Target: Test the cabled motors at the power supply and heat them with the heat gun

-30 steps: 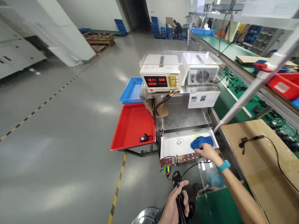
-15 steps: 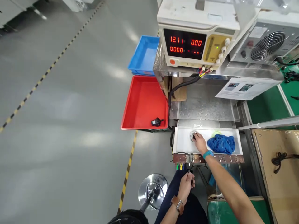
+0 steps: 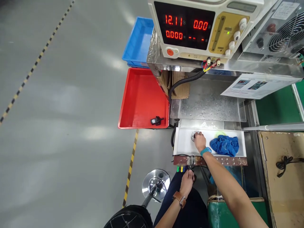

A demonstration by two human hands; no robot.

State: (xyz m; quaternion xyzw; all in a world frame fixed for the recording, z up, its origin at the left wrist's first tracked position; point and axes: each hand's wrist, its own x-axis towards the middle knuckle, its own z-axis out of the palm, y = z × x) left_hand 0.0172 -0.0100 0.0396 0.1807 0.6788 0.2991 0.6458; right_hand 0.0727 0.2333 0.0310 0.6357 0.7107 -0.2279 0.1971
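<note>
My right hand reaches into a shallow white basin. Its fingers are closed at the round metal drain, around something dark that is mostly hidden. To its right in the basin lies a crumpled blue cloth. Below the basin's front edge, my left hand is closed in a pinch just under a brown terminal strip. What it pinches is too small to make out. Green, yellow and blue clips hang from the strip beside it.
A power supply with red digits stands on the metal shelf above. A red tray holds a small black device; a blue bin lies behind. At right is a cardboard sheet. A stool stands lower left.
The view has shifted closer to the power supply. My right hand has moved slightly up within the basin, still at the drain. My left hand is nearer the terminal strip.
</note>
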